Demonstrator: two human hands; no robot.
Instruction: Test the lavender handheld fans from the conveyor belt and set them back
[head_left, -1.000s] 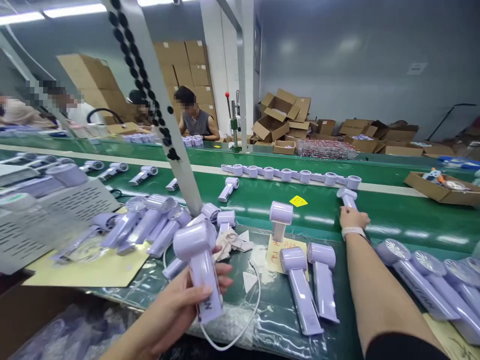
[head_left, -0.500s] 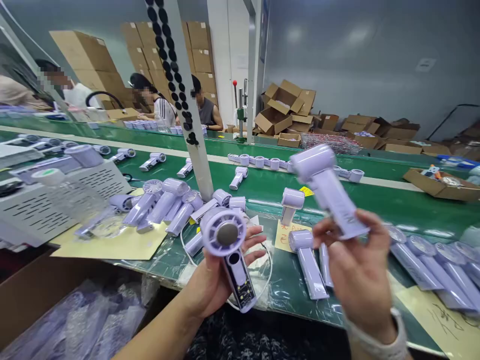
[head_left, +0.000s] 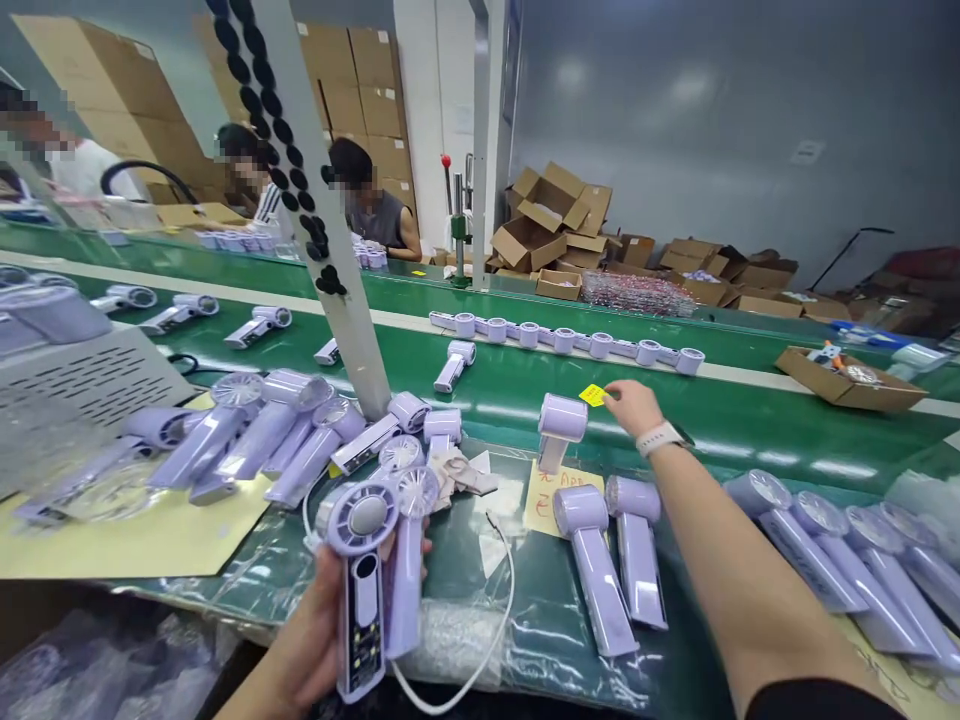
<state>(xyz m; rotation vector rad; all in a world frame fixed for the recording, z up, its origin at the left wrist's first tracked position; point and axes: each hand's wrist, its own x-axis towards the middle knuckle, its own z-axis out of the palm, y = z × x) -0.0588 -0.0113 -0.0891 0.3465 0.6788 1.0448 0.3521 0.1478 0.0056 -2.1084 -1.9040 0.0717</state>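
Note:
My left hand (head_left: pixel 319 625) is closed round two lilac handheld fans near the front edge of the bench. The front handheld fan (head_left: pixel 362 610) has its handle open, baring a circuit board. Behind it, the second handheld fan (head_left: pixel 407 590) has a closed handle, with fingertips showing at its far side. Over the green belt, my right hand (head_left: pixel 634 405) is stretched out, pinching the corner of a small yellow label (head_left: pixel 592 395). Just left of that label, one lilac fan (head_left: pixel 562 420) stands by a handwritten yellow note (head_left: pixel 540 500). Two more fans (head_left: pixel 596 570) lie below it.
Piled fans (head_left: pixel 277 430) lie left on yellow paper, and a row of fans (head_left: pixel 825 550) lies right. A white cable (head_left: pixel 499 620) loops at the bench front. A metal post (head_left: pixel 322 230) rises from the bench. Co-workers (head_left: pixel 375 210) sit across the green belt (head_left: pixel 510 390).
My right hand has moved from its fan to the yellow label and grips it. The fan it held is now in my left hand, beside the open-handled one. The view has shifted.

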